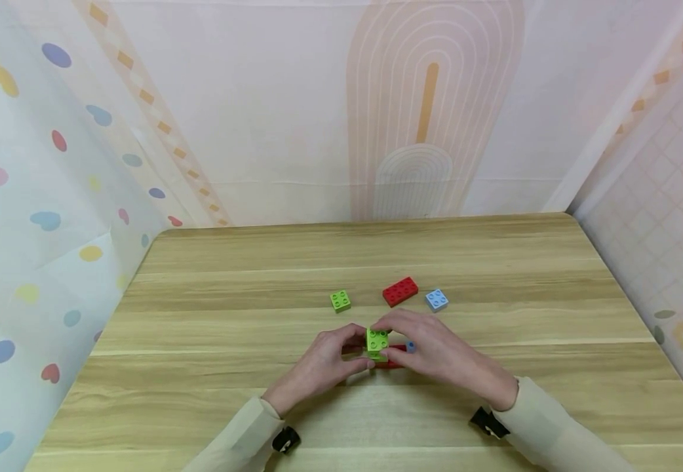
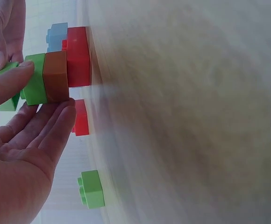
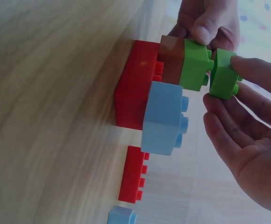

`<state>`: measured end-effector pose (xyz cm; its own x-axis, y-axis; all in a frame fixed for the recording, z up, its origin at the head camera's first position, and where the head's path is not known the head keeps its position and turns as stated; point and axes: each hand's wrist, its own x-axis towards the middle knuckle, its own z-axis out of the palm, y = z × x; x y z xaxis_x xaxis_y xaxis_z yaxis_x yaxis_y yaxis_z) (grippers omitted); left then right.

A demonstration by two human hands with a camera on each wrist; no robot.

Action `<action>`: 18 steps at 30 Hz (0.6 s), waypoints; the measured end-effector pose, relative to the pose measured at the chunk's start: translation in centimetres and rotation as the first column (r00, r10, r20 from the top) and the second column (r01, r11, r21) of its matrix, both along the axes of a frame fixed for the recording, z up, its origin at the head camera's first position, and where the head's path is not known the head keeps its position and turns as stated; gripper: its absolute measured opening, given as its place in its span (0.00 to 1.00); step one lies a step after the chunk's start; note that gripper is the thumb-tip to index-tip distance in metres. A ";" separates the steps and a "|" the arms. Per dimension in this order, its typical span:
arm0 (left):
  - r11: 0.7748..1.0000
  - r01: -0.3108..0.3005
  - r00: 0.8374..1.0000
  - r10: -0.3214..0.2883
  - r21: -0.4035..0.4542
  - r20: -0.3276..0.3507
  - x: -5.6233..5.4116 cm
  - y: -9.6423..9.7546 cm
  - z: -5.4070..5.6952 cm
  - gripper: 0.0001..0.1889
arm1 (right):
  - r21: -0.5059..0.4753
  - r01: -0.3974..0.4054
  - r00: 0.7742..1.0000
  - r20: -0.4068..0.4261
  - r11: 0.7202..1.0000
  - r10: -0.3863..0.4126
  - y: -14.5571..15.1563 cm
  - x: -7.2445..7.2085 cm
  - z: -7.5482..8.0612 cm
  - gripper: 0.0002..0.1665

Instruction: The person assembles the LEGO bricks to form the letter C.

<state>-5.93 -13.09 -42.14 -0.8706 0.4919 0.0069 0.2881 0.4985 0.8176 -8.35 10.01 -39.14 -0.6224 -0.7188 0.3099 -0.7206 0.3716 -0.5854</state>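
Note:
A red building brick [image 3: 136,88] lies on the table with a light blue brick [image 3: 163,119] attached on one end and a brown brick [image 3: 171,59] on the other. On the brown brick sits a green brick [image 3: 194,66]. My left hand [image 1: 325,359] steadies this stack, thumb on one side of the lower green brick and fingers on the other. Between thumb and fingers, my right hand [image 1: 436,347] pinches a second green brick [image 3: 223,74]. That upper brick is slightly tilted, right by the lower green brick's studs; a narrow gap shows between them.
Behind the hands on the wooden table [image 1: 229,295] lie a loose green brick [image 1: 340,301], a loose red brick [image 1: 400,292] and a small light blue brick [image 1: 436,300]. Patterned cloth [image 1: 271,118] hangs behind the table and at both sides.

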 end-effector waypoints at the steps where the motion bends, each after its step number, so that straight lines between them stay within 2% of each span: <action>1: 1.000 0.000 1.000 0.000 0.000 0.000 0.0 0.0 0.0 0.18 | 0.002 -0.001 1.000 0.000 1.000 0.001 0.0 0.0 0.0 0.18; 18: 1.000 -0.004 1.000 0.004 -0.030 0.007 -0.1 0.0 0.1 0.18 | 0.063 -0.016 0.999 0.043 0.998 0.013 0.2 0.1 -0.1 0.16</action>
<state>-6.06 -13.09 -42.00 -0.8727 0.4881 -0.0140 0.2801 0.5238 0.8044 -8.29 10.22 -39.25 -0.6233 -0.7454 0.2365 -0.7011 0.3986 -0.5913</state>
